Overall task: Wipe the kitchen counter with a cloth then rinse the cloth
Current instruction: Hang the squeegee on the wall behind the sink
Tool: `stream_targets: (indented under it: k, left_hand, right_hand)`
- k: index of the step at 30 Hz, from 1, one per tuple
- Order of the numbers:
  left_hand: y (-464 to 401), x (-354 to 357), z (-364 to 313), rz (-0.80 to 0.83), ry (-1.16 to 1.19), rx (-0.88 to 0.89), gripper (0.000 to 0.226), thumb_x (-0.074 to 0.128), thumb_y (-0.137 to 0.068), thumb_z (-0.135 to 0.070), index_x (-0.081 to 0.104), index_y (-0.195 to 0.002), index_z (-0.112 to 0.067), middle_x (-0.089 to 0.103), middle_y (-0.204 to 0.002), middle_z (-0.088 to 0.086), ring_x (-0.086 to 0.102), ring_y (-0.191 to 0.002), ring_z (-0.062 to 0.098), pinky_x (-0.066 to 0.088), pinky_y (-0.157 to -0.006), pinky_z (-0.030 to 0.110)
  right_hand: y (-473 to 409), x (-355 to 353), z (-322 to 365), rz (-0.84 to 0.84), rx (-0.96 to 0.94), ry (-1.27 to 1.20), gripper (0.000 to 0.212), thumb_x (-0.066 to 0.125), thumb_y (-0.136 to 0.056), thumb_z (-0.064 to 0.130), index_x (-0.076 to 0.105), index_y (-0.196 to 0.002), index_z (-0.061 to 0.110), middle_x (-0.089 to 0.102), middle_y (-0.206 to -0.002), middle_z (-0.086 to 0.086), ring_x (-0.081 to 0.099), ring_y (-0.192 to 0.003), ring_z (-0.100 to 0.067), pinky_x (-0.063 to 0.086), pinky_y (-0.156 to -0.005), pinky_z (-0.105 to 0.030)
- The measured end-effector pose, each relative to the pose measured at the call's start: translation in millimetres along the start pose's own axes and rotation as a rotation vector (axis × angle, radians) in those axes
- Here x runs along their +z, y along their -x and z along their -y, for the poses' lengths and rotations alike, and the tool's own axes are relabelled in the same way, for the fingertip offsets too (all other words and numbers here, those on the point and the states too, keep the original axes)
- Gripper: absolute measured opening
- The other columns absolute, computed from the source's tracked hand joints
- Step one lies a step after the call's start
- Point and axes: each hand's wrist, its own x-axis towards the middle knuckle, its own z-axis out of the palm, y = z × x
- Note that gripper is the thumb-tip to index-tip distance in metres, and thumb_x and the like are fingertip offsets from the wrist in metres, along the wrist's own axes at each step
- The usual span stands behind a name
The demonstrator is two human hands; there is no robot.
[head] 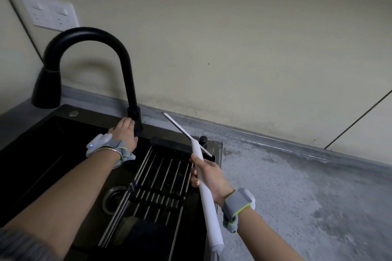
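Left hand (125,131): fingers curled at tap (118,53) base (lever hidden). Right hand (209,174): grips white squeegee (206,193) over sink (42,133). Cloth: not visible. Advice: open water gently, avoid splashing counter (297,176).

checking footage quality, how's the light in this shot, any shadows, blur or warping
Head view: dim, flat light; the tap casts a soft curved shadow on the wall; the sink interior is nearly black; wide-angle bending shows at the edges; the left hand and right hand look slightly soft.
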Motion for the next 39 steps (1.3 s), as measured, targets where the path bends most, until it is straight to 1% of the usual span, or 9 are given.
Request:
stream_targets:
  k: [6, 13, 17, 21, 25, 28, 30, 34, 39]
  left_hand:
    - [5.4, 6.3, 3.1, 0.018, -0.006, 0.000, 0.061, 0.039, -0.099, -0.032, 0.015, -0.150, -0.008, 0.010, -0.158, 0.001, 0.004, -0.147, 0.015, 0.021, -0.115, 0.035]
    - [10.1, 6.8, 16.2, 0.038, 0.038, 0.070, 0.064, 0.037, -0.100, -0.032, 0.007, -0.152, -0.011, 0.000, -0.160, -0.001, -0.001, -0.147, 0.014, 0.013, -0.118, 0.036]
    - [20.9, 8.4, 34.2, 0.031, 0.146, 0.130, 0.067, 0.039, -0.099, -0.035, 0.005, -0.152, -0.013, -0.004, -0.160, -0.003, -0.003, -0.147, 0.012, 0.012, -0.118, 0.035]
    - [36.9, 16.3, 60.1, 0.037, 0.337, 0.140, 0.067, 0.042, -0.098, -0.037, 0.009, -0.152, -0.014, -0.006, -0.159, -0.007, -0.002, -0.147, 0.011, 0.016, -0.116, 0.034]
    - [49.4, 21.7, 120.7, 0.100, 0.462, 0.132, 0.065, 0.043, -0.099, -0.036, 0.014, -0.152, -0.013, 0.001, -0.160, -0.005, 0.006, -0.147, 0.015, 0.019, -0.117, 0.031]
    - [48.0, 23.6, 166.9, 0.119, 0.529, 0.155, 0.059, 0.043, -0.099, -0.033, 0.021, -0.150, -0.013, 0.012, -0.158, -0.004, 0.014, -0.145, 0.016, 0.018, -0.116, 0.028]
    - [41.2, 22.7, 183.7, 0.108, 0.530, 0.206, 0.057, 0.044, -0.099, -0.031, 0.025, -0.149, -0.013, 0.017, -0.157, -0.003, 0.018, -0.144, 0.016, 0.020, -0.116, 0.027]
    - [24.1, 17.7, 166.5, 0.088, 0.545, 0.320, 0.056, 0.045, -0.098, -0.026, 0.025, -0.149, -0.014, 0.020, -0.157, -0.002, 0.020, -0.144, 0.016, 0.022, -0.115, 0.028]
    - [-8.9, 7.5, 118.3, 0.043, 0.543, 0.452, 0.059, 0.044, -0.098, -0.022, 0.018, -0.151, -0.016, 0.014, -0.158, -0.005, 0.018, -0.144, 0.015, 0.029, -0.113, 0.032]
  right_hand:
    - [-3.7, 4.5, -9.0, 0.002, -0.018, 0.035, 0.021, 0.054, -0.094, 0.024, 0.041, -0.097, 0.008, 0.041, -0.050, 0.000, 0.035, -0.029, -0.012, 0.030, -0.033, -0.017]
    - [-4.3, 21.9, -17.8, -0.025, -0.023, 0.088, 0.022, 0.055, -0.094, 0.025, 0.042, -0.096, 0.007, 0.040, -0.053, -0.002, 0.036, -0.030, -0.012, 0.031, -0.034, -0.018]
    - [-5.6, 50.2, -27.2, -0.051, -0.049, 0.131, 0.021, 0.054, -0.094, 0.024, 0.041, -0.096, 0.008, 0.039, -0.054, -0.003, 0.035, -0.029, -0.012, 0.029, -0.033, -0.017]
    - [-7.2, 76.1, -42.8, -0.089, -0.085, 0.173, 0.019, 0.053, -0.095, 0.023, 0.043, -0.093, 0.006, 0.038, -0.052, -0.005, 0.035, -0.029, -0.013, 0.029, -0.032, -0.018]
    - [-13.8, 124.9, -67.1, -0.125, -0.140, 0.233, 0.023, 0.051, -0.095, 0.023, 0.044, -0.083, 0.005, 0.038, -0.048, -0.004, 0.035, -0.029, -0.014, 0.028, -0.031, -0.019]
    - [-18.9, 167.3, -85.6, -0.197, -0.154, 0.161, 0.030, 0.051, -0.095, 0.021, 0.041, -0.071, 0.007, 0.039, -0.043, 0.000, 0.034, -0.028, -0.013, 0.028, -0.030, -0.019]
    - [-24.0, 191.9, -92.1, -0.266, -0.159, 0.093, 0.029, 0.050, -0.096, 0.020, 0.040, -0.071, 0.008, 0.037, -0.043, 0.000, 0.033, -0.030, -0.012, 0.028, -0.031, -0.018]
    - [-22.9, 213.2, -93.9, -0.346, -0.176, -0.002, 0.025, 0.049, -0.097, 0.020, 0.043, -0.075, 0.009, 0.035, -0.046, 0.000, 0.034, -0.034, -0.009, 0.030, -0.033, -0.019]
    - [-14.7, 218.6, -82.8, -0.461, -0.218, 0.042, 0.032, 0.049, -0.097, 0.022, 0.040, -0.069, 0.008, 0.035, -0.049, -0.004, 0.034, -0.033, -0.013, 0.030, -0.033, -0.020]
